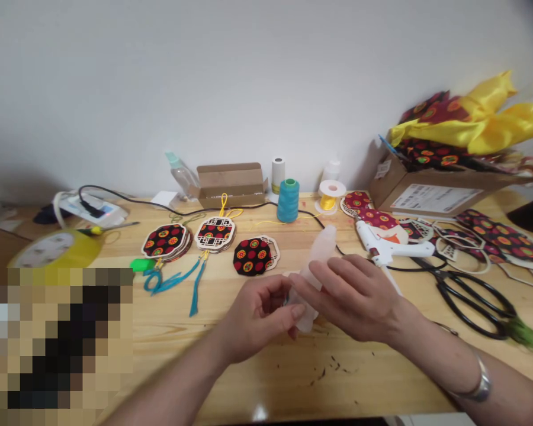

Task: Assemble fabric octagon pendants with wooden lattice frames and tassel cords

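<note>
Above the front of the table, my left hand (pixel 266 316) pinches the lower part of a crumpled, translucent white piece (pixel 323 244), perhaps thin plastic or backing paper. My right hand (pixel 357 296) wraps its fingers across the middle of the same piece, hiding much of it. Just beyond lies a dark flowered fabric disc (pixel 251 257) with a pale wooden frame (pixel 273 251) showing at its right edge. To the left are a framed disc (pixel 214 235) with a yellow loop and teal tassel, and a stack of flowered discs (pixel 166 241).
A white glue gun (pixel 391 245) lies at right, with black-handled scissors (pixel 475 302) in front of it. A teal thread spool (pixel 288 202) and a yellow cord spool (pixel 331 196) stand behind. Cardboard box (pixel 439 189) holds fabric; yellow tape roll (pixel 55 248) sits left.
</note>
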A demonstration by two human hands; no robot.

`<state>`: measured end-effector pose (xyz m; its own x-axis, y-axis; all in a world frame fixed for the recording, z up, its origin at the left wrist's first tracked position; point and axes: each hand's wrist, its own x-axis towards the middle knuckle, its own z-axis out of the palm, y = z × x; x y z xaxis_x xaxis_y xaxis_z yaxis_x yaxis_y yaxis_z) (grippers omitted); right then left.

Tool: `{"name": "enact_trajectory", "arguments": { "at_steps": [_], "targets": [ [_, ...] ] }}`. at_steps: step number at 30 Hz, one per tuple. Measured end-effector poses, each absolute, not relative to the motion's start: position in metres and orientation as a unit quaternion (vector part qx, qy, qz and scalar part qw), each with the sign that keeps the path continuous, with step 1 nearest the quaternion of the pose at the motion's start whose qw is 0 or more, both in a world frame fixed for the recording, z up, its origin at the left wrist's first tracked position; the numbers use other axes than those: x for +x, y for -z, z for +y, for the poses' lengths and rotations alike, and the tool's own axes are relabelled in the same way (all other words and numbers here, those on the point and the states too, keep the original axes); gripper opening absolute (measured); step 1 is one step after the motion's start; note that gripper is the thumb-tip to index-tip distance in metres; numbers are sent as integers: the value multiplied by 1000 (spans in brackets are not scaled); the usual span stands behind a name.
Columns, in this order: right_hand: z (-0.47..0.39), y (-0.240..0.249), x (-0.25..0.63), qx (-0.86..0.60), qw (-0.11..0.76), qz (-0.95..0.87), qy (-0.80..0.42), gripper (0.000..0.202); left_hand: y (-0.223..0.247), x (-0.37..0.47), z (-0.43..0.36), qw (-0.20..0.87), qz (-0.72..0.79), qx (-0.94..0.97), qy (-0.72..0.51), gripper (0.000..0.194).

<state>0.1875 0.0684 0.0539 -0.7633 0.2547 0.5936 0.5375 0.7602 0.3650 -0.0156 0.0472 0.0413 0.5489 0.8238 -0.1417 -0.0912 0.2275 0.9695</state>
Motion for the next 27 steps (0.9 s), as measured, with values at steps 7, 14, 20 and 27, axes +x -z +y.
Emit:
{"name": "enact_trajectory", "arguments": {
  "at_steps": [7, 14, 20, 27],
  "targets": [
    [73, -42, 202, -317, 381, -862, 108, 33, -36, -31, 56, 400, 478, 704, -342, 57],
    [80, -47, 200, -486, 493, -698, -181, 29, -29, -34, 65, 272, 494, 806, -179, 109],
    [81, -47, 192, -433, 483, -601, -467, 30, -22, -31, 63, 267, 488, 813, -169, 107],
    [80, -36, 187, -431, 501, -578, -478, 25, -21, -27, 61, 279, 489, 808, -171, 106]
  ]
}}
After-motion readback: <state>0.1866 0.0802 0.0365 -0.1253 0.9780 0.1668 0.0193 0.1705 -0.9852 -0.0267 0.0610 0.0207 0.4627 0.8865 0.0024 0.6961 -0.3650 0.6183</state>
